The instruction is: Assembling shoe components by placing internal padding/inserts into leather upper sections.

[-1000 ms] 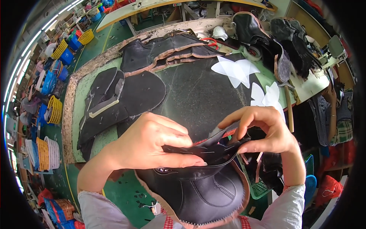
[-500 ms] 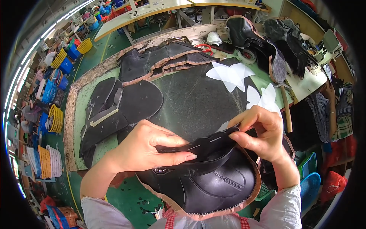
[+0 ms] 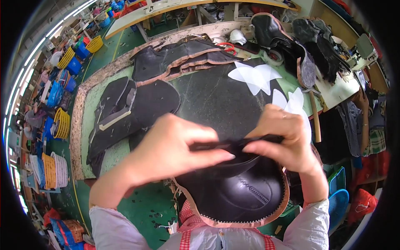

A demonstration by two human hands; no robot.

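Observation:
A black leather shoe upper [image 3: 233, 191] with a pinkish zigzag-cut edge and stitched curved lines hangs in front of my apron. My left hand [image 3: 175, 146], slightly blurred, pinches the upper's folded top edge between thumb and fingers. Close beside it, my right hand [image 3: 285, 139] grips the same edge, thumb below and fingers curled over the top. The fold between the two hands is dark and smeared, so its details are hidden.
Black foam-like pieces [image 3: 156, 100] lie on the table's left. Stacked leather uppers [image 3: 166, 62] are behind them. White butterfly-shaped pieces [image 3: 254, 79] and a hammer [image 3: 314, 116] lie on the right. Another person's arm [image 3: 361, 116] shows at far right.
My left hand has slid rightward along the edge, closer to my right hand. The upper has shifted slightly right, its left part now lifted. My right hand has moved a little.

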